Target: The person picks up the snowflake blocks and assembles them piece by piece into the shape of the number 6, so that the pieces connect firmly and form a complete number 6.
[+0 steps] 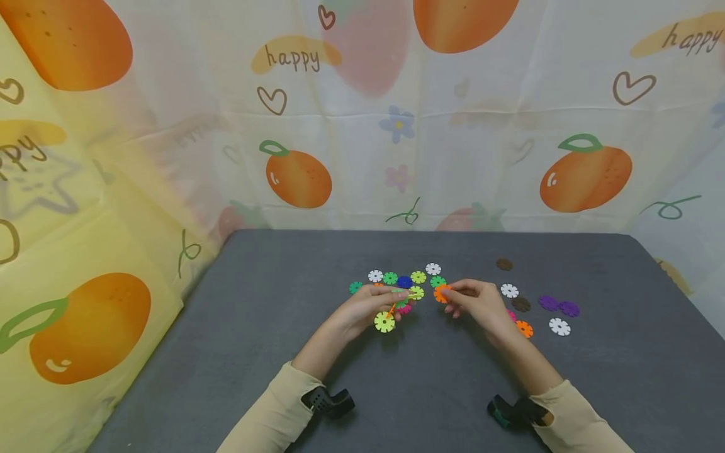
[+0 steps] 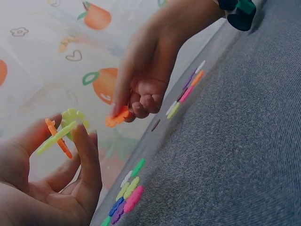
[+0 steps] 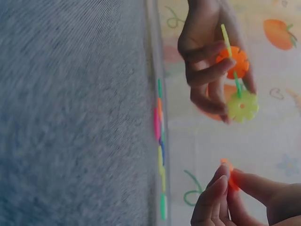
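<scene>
Above the dark table, my left hand holds a small chain of notched plastic interlocking discs. The chain includes a yellow disc, an orange disc and a thin green piece seen edge-on. In the left wrist view, a yellow-green disc crosses the orange one at an angle between thumb and fingers. Facing it, my right hand pinches a single orange interlocking disc between thumb and index finger. A gap separates this disc from the chain.
Behind the hands lies a cluster of loose discs, among them a white disc and a blue disc. More are scattered at the right, including purple discs and a brown disc. A printed cloth hangs behind the table.
</scene>
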The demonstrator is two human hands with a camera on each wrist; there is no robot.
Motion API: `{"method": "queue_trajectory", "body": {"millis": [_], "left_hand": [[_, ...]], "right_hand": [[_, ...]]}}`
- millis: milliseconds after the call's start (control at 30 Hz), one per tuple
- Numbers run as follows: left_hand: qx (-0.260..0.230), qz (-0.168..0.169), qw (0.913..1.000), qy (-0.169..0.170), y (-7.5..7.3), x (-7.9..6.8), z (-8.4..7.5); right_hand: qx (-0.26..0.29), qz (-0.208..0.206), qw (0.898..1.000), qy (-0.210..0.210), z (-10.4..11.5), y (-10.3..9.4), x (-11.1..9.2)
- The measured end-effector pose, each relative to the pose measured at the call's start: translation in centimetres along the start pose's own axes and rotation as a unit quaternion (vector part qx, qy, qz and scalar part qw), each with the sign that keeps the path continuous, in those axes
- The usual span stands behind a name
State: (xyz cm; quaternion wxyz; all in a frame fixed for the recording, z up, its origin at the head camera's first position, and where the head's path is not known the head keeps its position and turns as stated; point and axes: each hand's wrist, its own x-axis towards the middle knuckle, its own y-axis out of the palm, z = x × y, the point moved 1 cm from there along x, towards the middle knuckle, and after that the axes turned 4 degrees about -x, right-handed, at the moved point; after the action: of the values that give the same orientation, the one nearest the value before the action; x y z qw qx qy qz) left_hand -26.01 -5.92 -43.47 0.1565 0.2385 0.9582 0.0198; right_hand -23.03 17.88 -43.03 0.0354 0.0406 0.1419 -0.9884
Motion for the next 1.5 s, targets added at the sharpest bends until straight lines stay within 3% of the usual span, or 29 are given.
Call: {"method": "queue_trajectory", "body": {"millis": [300,667,1267,1500], "left_hand": [[0.001,0.0,1.0,0.007,-0.2,-0.1,-0.1],[-0.005,0.011,0.9999,0.006,-0.4,-0.1,-0.4],[0.039,0.08,0.996,-0.002,-0.3,-0.3,-0.5],[0.038,0.091,0.9951,0.006,0.0,-0.4,-0.4]], "right_hand": [[0.02,0.024,1.0,0.003,1.3,0.4,-0.7],[0.05,0.082,0.995,0.015,2.2,0.8,-1.3],[0.033,0.118,0.992,-0.008,2.3,1.3,-1.5],[0.019,0.109,0.994,-0.027,2.3,1.5,-1.7]]}}
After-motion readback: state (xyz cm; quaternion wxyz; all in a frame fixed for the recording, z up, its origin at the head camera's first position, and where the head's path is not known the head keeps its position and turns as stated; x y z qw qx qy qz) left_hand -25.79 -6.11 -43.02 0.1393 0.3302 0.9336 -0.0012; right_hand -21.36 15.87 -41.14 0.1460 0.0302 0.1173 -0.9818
